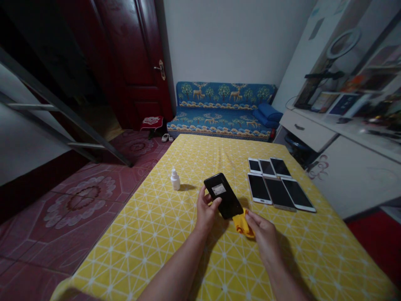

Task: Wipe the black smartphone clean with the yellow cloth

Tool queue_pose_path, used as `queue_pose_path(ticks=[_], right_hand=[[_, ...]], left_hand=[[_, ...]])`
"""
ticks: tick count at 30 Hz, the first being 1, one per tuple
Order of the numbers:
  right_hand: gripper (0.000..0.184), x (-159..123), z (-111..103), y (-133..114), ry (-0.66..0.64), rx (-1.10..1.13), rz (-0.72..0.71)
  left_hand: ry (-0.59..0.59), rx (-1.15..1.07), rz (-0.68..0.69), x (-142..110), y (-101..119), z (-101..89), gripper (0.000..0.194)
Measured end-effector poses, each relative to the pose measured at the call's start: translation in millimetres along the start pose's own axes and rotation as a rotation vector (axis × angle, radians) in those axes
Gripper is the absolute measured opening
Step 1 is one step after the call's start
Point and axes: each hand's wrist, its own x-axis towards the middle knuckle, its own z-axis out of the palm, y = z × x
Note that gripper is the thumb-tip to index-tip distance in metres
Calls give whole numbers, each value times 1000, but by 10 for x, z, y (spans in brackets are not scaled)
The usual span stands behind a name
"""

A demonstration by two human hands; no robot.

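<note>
My left hand [206, 210] grips a black smartphone [226, 198], which tilts up from the table and carries a small pale label [218, 189] on its upward face. My right hand [265, 236] pinches a yellow cloth [243, 225] against the phone's lower end. To the left of the hands stands a small white dropper bottle [175, 180]. Several white-framed smartphones [278, 184] lie screen up in two rows to the right, apart from my right hand.
A yellow patterned tablecloth [156, 234] covers the table, which ends at the tiled red floor [81, 200] on the left. A blue sofa [222, 110] stands beyond it. A dark red door [131, 54] is at the back left, and a white desk with a ring light [343, 44] is on the right.
</note>
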Motion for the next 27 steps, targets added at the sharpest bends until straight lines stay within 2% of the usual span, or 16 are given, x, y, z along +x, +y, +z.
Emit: queue_pose_path(ticks=[3,8,14,17,23,27], right_hand=[[44,-45,17,-115,12,-83,-92],[40,-142,50,-243,15,-311,-355],[36,-198,14,-247,-104,-399,-632],[38,-162,-16,-244,-135,-421,-667],[35,-2,-48,-314,-80,-420,-662],[33,97,-32,-399,-36,-374,-595]], left_hand=[[-12,-3,0,8,-14,-2,83],[-35,-15,-84,25,-55,-47,76],[-114,-44,-150,51,-26,-90,68],[-203,-42,-193,32,-18,-90,68],[-496,-63,-279,-67,-11,-56,73],[-544,-111,-332,-103,3,-37,72]])
